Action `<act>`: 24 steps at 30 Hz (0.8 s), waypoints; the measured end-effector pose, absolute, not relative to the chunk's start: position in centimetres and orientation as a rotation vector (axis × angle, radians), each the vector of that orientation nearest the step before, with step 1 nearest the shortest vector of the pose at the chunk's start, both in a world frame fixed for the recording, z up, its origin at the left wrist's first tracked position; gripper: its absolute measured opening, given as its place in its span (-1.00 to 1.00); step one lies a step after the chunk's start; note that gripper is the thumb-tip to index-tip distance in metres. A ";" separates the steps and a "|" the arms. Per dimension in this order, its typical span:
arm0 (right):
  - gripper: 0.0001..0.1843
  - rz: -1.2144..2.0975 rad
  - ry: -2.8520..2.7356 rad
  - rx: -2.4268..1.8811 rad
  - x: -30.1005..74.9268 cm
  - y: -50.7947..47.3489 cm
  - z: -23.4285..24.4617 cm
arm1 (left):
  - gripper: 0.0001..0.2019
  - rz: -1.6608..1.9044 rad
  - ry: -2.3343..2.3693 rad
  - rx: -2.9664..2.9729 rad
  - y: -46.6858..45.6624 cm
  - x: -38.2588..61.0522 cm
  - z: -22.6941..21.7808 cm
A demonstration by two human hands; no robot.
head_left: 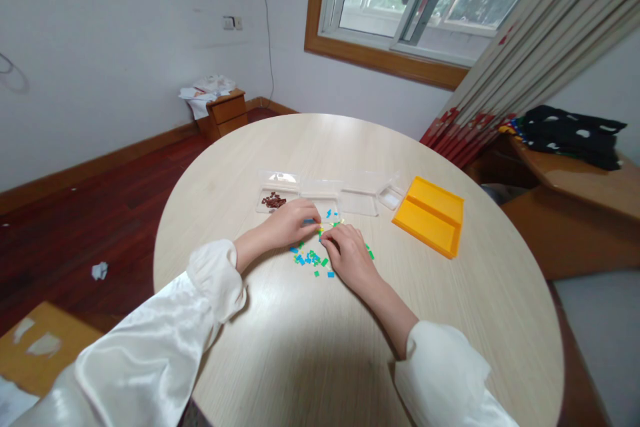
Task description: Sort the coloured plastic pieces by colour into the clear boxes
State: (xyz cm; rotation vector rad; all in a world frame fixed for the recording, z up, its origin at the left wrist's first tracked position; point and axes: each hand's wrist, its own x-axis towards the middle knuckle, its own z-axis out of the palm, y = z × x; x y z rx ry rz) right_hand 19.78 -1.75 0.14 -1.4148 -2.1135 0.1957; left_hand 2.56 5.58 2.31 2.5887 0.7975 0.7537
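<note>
Small flat blue, green and yellow plastic pieces (311, 258) lie scattered on the round table in front of me. My left hand (290, 221) is at the far left side of this spread, palm down, its fingers curled together beside the front of a clear box. Facing it, my right hand (351, 255) has thumb and forefinger pinched just above the pieces. A speck of blue shows at those fingertips, but it is too small to name. Whatever the left fingertips hold, if anything, is hidden. A clear box (258, 203) near my left hand contains brown pieces (273, 200).
More clear open boxes (367, 205) stand in a row beyond my hands. An open yellow case (434, 208) sits at the right on the pale wooden table (320, 360). Behind are a window, a curtain (505, 47) and a small cabinet (227, 110) with papers.
</note>
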 end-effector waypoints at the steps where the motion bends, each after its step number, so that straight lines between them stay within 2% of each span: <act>1: -0.84 0.192 -2.112 -1.425 19.8 -1.7 0.0 | -0.88 0.740 0.751 2.601 5.5 2.6 2.3; 13: -0.89 0.278 -1.925 -1.411 19.8 -1.6 0.3 | -0.77 0.682 0.648 2.598 4.8 2.7 3.1; 24: -0.84 0.596 -1.674 -1.345 19.6 -1.3 0.7 | -0.89 0.721 0.742 2.577 4.6 3.1 2.4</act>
